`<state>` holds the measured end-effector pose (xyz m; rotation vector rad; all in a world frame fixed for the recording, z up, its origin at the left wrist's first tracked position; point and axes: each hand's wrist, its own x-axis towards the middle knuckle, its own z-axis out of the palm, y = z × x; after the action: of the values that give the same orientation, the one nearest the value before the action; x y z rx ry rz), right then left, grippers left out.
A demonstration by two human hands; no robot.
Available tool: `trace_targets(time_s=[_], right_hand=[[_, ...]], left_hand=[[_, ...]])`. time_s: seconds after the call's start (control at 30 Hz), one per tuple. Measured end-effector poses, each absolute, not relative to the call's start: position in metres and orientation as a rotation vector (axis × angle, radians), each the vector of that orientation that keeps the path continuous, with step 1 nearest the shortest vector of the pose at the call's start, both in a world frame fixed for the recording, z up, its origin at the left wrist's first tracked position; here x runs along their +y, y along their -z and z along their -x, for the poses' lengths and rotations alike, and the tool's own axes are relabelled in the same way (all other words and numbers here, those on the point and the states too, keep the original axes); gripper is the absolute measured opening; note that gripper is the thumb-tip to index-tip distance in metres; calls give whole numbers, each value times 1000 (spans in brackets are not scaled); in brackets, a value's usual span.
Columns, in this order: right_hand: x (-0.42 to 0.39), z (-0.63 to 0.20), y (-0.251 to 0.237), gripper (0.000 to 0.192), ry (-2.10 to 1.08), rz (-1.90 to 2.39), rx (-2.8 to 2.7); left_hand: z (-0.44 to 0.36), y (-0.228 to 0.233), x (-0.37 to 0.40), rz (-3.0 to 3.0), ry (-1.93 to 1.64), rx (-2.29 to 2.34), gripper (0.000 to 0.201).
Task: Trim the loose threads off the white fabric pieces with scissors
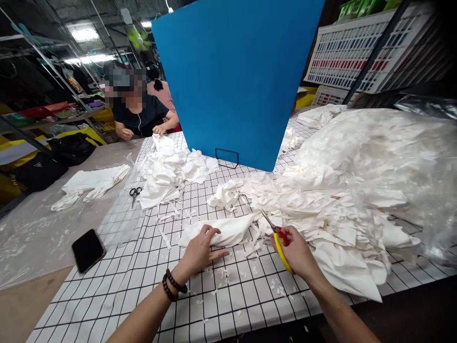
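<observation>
- Head view, near edge: left hand (200, 250) lies flat, fingers spread, pressing down white fabric piece (228, 229) on checked table cover (143, 281); beaded bracelet (173, 286) on that wrist.
- Right hand (298, 252) at 3 o'clock of the left, fingers curled through the handles of yellow-red scissors (276, 236); blades slightly parted, tips pointing to 11 o'clock at the fabric piece's right end.
- Risk, my read: blade tips sit close to the left fingertips, so a slip of the loose fabric could nick them; the cut may also run crooked if the piece bunches.
- Scraps (250, 276) scattered between the hands, too many to count.
- Black phone (88, 250) at 9 o'clock, one.
- Second scissors (134, 193), dark handles, at 11 o'clock; two pairs in all.
- Fabric piles: big heap (357, 190) at 2 o'clock, smaller pile (171, 171) at 12, folded stack (89, 183) at 10.
- Blue divider board (235, 76) at 12, one.
- Far: one co-worker (143, 116) seated at 11 o'clock.
</observation>
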<state>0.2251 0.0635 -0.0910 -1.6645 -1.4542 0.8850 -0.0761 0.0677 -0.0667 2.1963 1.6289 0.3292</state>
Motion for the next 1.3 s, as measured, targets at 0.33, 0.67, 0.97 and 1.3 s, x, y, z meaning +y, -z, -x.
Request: trace_targets(time_s=[0.33, 0.67, 0.97, 1.3], right_hand=[[126, -175, 73, 22, -579, 1676, -1962], [29, -115, 55, 12, -379, 1246, -2090], [45, -148, 73, 20, -738, 1472, -1770], [81, -156, 64, 14, -786, 1390, -1823]], left_hand=[[81, 62, 45, -2101, -388, 1706, 15], [37, 67, 21, -374, -992, 990, 36], [55, 72, 17, -238, -1233, 1138, 22], [30, 57, -11, 237, -1430, 948, 20]])
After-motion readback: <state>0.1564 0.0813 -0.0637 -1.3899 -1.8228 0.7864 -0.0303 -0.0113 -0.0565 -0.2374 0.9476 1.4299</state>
